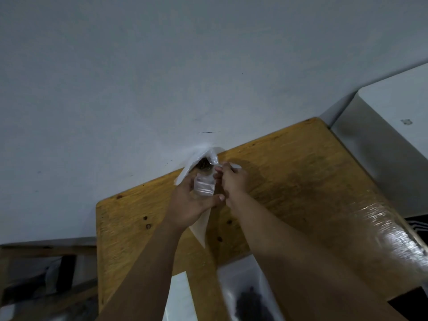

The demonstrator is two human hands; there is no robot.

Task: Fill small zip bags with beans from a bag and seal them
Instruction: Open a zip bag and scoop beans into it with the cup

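Observation:
A big white bag of beans (201, 224) lies on the wooden table (301, 172) near its far edge, its mouth lifted and dark beans showing inside. My left hand (192, 202) holds a small clear zip bag (203, 187) upright just in front of that mouth. My right hand (232, 181) pinches the small bag's top edge beside the big bag's rim. Whether beans are in the small bag is unclear.
Near the front edge of the table lie a clear bag holding dark beans (250, 297) and a flat white bag (179, 297). Glossy plastic wrap (382, 228) covers the table's right end. A white wall stands behind, a white cabinet (393, 117) at right.

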